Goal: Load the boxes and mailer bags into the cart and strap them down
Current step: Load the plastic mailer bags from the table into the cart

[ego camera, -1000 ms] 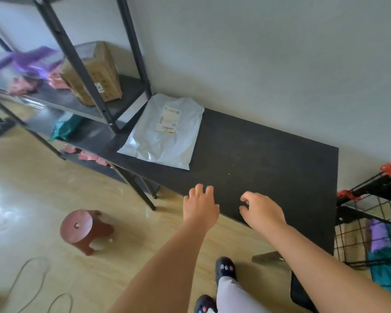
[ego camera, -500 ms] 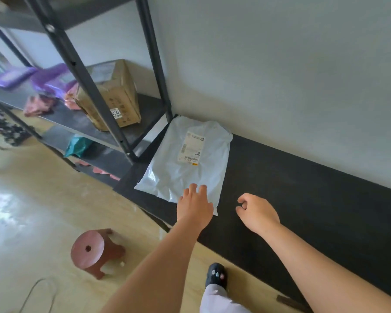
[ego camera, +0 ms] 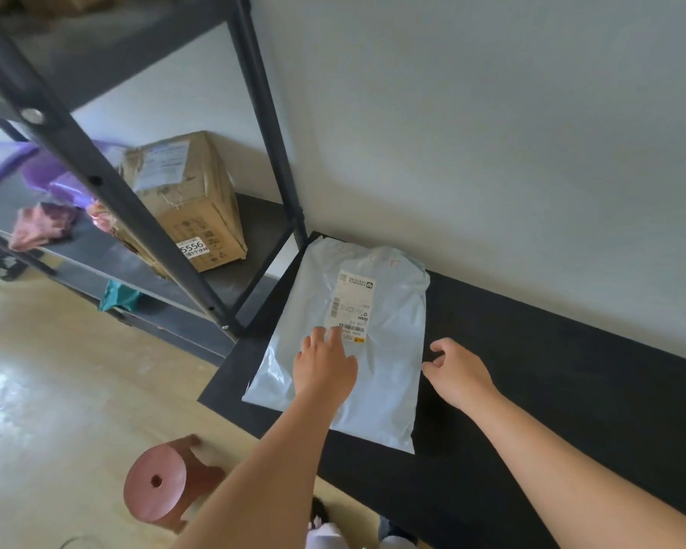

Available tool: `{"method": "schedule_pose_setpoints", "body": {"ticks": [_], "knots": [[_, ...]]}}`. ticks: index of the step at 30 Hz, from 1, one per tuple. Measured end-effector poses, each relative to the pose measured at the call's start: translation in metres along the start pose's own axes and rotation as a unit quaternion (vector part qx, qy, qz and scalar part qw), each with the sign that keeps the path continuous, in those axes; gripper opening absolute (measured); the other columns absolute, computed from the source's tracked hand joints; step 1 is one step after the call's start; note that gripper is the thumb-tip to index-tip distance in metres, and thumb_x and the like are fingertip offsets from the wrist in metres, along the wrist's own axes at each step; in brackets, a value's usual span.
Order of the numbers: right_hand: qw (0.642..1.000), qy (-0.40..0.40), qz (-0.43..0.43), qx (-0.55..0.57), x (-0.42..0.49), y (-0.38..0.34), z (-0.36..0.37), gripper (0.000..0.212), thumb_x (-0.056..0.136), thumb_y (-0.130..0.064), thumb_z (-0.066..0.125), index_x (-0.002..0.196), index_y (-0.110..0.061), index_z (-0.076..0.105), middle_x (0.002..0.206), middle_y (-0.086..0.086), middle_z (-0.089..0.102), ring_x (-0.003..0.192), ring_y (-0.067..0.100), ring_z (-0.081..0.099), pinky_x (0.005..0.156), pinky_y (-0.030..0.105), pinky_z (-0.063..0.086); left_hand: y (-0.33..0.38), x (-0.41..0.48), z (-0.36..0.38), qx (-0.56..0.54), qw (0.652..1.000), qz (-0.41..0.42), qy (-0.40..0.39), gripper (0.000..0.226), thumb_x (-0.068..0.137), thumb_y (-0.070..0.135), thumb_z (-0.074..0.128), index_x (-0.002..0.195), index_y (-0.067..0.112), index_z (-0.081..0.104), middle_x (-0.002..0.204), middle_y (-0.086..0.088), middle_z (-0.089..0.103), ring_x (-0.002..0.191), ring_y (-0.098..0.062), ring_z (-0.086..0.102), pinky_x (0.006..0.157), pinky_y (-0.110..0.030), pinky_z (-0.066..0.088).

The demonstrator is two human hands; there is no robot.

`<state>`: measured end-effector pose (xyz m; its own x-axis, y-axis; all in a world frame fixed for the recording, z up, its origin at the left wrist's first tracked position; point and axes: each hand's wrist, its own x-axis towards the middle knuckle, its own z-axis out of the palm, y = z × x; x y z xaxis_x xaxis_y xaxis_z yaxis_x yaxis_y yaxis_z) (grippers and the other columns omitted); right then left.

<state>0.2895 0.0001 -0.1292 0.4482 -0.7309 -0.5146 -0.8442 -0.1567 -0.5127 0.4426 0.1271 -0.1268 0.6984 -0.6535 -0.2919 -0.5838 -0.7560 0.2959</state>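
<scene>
A pale grey mailer bag point(ego camera: 389, 350) with a white shipping label lies flat on the left end of a black table point(ego camera: 551, 410), against the wall. My left hand point(ego camera: 323, 366) is over the bag's middle, fingers stretched toward the label, holding nothing. My right hand point(ego camera: 458, 372) hovers at the bag's right edge with its fingers loosely curled and empty. A taped cardboard box point(ego camera: 187, 204) stands on the metal shelf to the left. The cart is out of view.
A dark metal shelving rack point(ego camera: 107, 188) stands left of the table, with purple bags point(ego camera: 52, 172) and pink items on its shelf and a teal bag point(ego camera: 117, 297) lower down. A small pink stool point(ego camera: 163, 483) sits on the floor by my feet.
I have stepped closer to the table's left end. My left hand went from the table's front edge onto the mailer bag, and my right hand came up beside the bag.
</scene>
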Motion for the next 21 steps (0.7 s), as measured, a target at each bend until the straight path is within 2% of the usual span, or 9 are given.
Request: {"method": "schedule_pose_setpoints", "body": {"ticks": [4, 9, 14, 16, 18, 21], "knots": [[0.998, 0.001, 0.046, 0.046, 0.008, -0.006, 0.008, 0.053, 0.094, -0.033, 0.058, 0.142, -0.021, 0.042, 0.085, -0.013, 0.053, 0.070, 0.001, 0.051, 0.055, 0.021, 0.037, -0.009, 0.019, -0.003, -0.010, 1.000, -0.001, -0.004, 0.056, 0.094, 0.030, 0.050, 0.146, 0.022, 0.031, 0.147, -0.004, 0.032, 0.130, -0.022, 0.037, 0.102, -0.035, 0.041], [0.991, 0.007, 0.103, 0.090, 0.014, -0.022, 0.027, 0.051, 0.093, -0.029, 0.058, 0.141, -0.020, 0.042, 0.098, -0.004, 0.063, 0.074, 0.007, 0.057, 0.054, 0.024, 0.039, -0.028, 0.044, -0.009, 0.025, 0.999, 0.025, -0.018, 0.056, 0.093, 0.030, 0.051, 0.144, 0.023, 0.028, 0.151, -0.007, 0.025, 0.135, -0.027, 0.029, 0.110, -0.040, 0.031], [0.979, 0.048, 0.149, 0.130, 0.022, -0.040, 0.037, 0.053, 0.093, -0.027, 0.059, 0.142, -0.019, 0.041, 0.097, -0.003, 0.062, 0.072, 0.008, 0.056, 0.053, 0.026, 0.040, -0.050, 0.072, -0.021, 0.000, 0.999, -0.005, -0.054, 0.075, 0.093, 0.024, 0.055, 0.151, 0.028, 0.008, 0.161, -0.008, 0.000, 0.148, -0.031, 0.001, 0.118, -0.054, 0.015], [0.974, 0.059, 0.167, 0.143, 0.023, -0.044, 0.043, 0.054, 0.093, -0.027, 0.059, 0.143, -0.018, 0.040, 0.088, -0.008, 0.056, 0.069, 0.006, 0.053, 0.053, 0.025, 0.038, -0.054, 0.080, -0.023, -0.008, 0.998, -0.016, -0.060, 0.082, 0.092, 0.024, 0.056, 0.152, 0.029, 0.002, 0.161, -0.006, -0.005, 0.148, -0.032, 0.001, 0.117, -0.052, 0.020], [0.969, 0.065, 0.181, 0.158, 0.023, -0.048, 0.049, 0.052, 0.093, -0.027, 0.060, 0.142, -0.017, 0.043, 0.083, -0.012, 0.049, 0.068, 0.004, 0.050, 0.053, 0.024, 0.037, -0.057, 0.087, -0.023, -0.017, 0.998, -0.023, -0.061, 0.086, 0.091, 0.024, 0.057, 0.152, 0.030, -0.003, 0.161, -0.007, -0.008, 0.146, -0.032, 0.009, 0.111, -0.047, 0.029], [0.965, 0.076, 0.192, 0.160, 0.023, -0.052, 0.056, 0.035, 0.094, -0.029, 0.059, 0.126, -0.019, 0.052, 0.086, -0.009, 0.055, 0.073, 0.008, 0.055, 0.057, 0.027, 0.042, -0.058, 0.097, -0.026, -0.024, 0.998, -0.036, -0.055, 0.089, 0.089, 0.027, 0.058, 0.152, 0.030, -0.004, 0.159, -0.012, -0.001, 0.136, -0.031, 0.028, 0.099, -0.040, 0.042]]}}
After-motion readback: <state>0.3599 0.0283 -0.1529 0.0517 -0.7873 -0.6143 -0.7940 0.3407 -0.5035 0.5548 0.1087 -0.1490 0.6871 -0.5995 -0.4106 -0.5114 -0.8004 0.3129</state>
